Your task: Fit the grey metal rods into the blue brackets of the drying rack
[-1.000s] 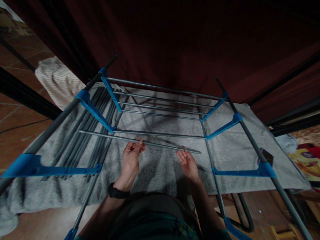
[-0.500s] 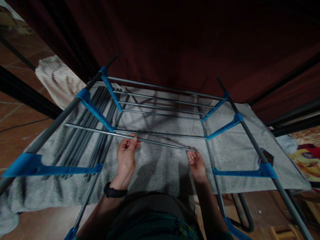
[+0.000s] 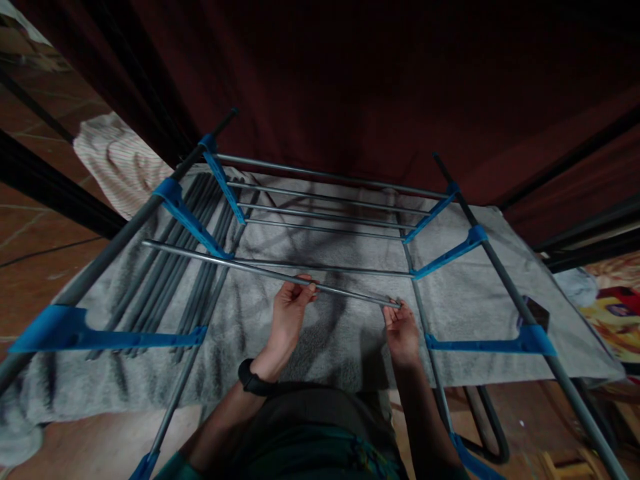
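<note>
A long thin grey metal tube is held in the air, slanting down from left to right. My left hand pinches it right of its middle, and my right hand holds its right end in the fingertips. Around my hands stands a rack frame of grey poles with blue plastic brackets on both sides. Several crossbars span the far brackets. Another crossbar runs just beyond the held tube. Nearest me, a left bracket and a right bracket have no bar between them.
Several loose grey tubes lie on the grey blanket at the left. A dark phone-like object rests near the right pole. A dark red curtain hangs behind, and a striped cloth is at the far left.
The tube has shifted a little to the right and tilts more. My left hand has slid right along it, closer to my right hand, which has also moved slightly right.
</note>
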{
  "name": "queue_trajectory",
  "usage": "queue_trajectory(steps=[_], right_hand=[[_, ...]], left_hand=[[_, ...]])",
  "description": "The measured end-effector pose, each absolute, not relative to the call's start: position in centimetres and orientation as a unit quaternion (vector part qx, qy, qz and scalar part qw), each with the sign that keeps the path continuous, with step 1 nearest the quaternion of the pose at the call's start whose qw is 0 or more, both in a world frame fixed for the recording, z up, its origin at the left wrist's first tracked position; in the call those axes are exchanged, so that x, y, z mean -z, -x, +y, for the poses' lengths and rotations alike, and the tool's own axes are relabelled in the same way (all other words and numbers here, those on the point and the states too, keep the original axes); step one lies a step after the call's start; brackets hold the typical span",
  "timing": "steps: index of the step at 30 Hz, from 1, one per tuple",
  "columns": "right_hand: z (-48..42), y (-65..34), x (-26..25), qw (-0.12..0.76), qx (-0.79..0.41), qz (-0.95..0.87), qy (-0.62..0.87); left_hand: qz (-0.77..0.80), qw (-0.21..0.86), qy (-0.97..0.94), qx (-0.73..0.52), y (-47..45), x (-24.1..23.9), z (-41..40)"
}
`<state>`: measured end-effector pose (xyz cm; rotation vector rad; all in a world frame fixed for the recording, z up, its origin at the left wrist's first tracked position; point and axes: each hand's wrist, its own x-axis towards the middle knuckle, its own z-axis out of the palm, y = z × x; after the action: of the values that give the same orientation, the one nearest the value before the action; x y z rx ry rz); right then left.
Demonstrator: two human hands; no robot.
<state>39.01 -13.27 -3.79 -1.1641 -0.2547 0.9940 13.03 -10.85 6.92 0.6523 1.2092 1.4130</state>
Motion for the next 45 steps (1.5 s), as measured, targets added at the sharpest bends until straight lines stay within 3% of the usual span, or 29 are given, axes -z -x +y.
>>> queue_trajectory(steps=[24, 32, 45], right_hand=[[-13.9, -40.0, 3.4, 0.692, -0.439, -0.111, 0.563], [-13.9, -38.0, 2.7, 0.598, -0.501, -0.203, 0.592], [-13.5, -36.7, 3.3, 0.47, -0.484, -0.364, 0.642]], left_hand=[[0.464, 0.536, -0.415, -0.57, -16.5, -8.0, -10.5], [0.474, 0.498, -0.439, -0.579, -15.9, -8.0, -10.3], [0.507, 0.477, -0.447, -0.562, -15.1, -7.9, -10.3]])
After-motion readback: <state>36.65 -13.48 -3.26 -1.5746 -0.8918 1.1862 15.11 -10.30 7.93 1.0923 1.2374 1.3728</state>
